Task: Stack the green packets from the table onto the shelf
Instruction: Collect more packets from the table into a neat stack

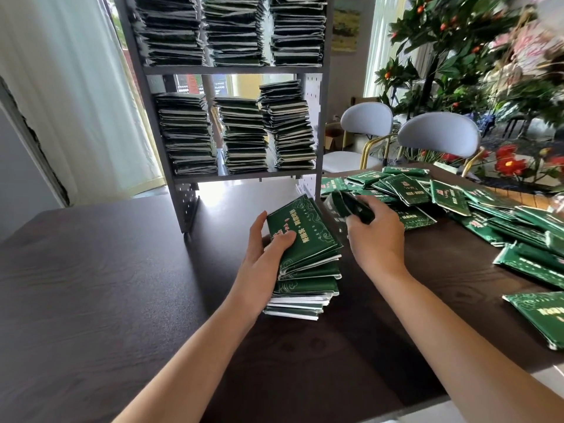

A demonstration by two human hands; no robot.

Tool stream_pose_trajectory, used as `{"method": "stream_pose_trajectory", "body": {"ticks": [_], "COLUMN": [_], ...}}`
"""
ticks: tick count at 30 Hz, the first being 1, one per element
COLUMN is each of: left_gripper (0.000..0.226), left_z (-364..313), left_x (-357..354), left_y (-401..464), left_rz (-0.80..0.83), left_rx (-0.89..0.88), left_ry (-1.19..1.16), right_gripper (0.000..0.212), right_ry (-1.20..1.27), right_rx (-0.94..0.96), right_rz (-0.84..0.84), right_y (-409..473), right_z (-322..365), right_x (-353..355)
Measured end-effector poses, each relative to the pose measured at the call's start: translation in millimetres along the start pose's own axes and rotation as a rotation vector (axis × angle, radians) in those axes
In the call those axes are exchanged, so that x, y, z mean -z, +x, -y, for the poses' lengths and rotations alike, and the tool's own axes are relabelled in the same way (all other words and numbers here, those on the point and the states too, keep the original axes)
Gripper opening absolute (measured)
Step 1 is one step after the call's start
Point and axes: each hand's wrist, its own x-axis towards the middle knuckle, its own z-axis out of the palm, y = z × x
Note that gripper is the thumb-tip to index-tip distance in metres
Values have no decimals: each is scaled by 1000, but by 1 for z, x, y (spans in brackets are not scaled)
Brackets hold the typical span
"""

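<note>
Surface dark wood, shelf standing at its back, both tiers already lined with packet stacks. Loose pile of green packets spread across the right side. Stack in the middle, just in front of the shelf, leaning, top packets tilted. Left hand grips the stack's left edge, thumb pressed on the top packet. Right hand, just right of the stack, fingers curled round a blurred packet. Packets look light, flat, glossy and likely slippery; a tall stack will probably slide, so clamp both short sides.
</note>
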Motion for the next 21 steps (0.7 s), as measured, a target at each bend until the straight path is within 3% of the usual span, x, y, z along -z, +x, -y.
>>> {"method": "stream_pose_trajectory", "body": {"ticks": [6,18,21], "left_gripper": [62,73,49], "left_z": [-1,-9,-10], "left_x": [-1,0,0], "left_y": [0,-5,-5], "left_rz": [33,101,82], "left_rx": [16,31,54], "left_ry": [-54,-141,-147], "right_gripper": [32,35,36], "right_ry": [233,194,277], "right_rx": [129,258,244], "right_rz": [41,353,398], "right_y": [-13,-40,-38], "right_z": [32,44,42], "right_x": [0,6,10]}}
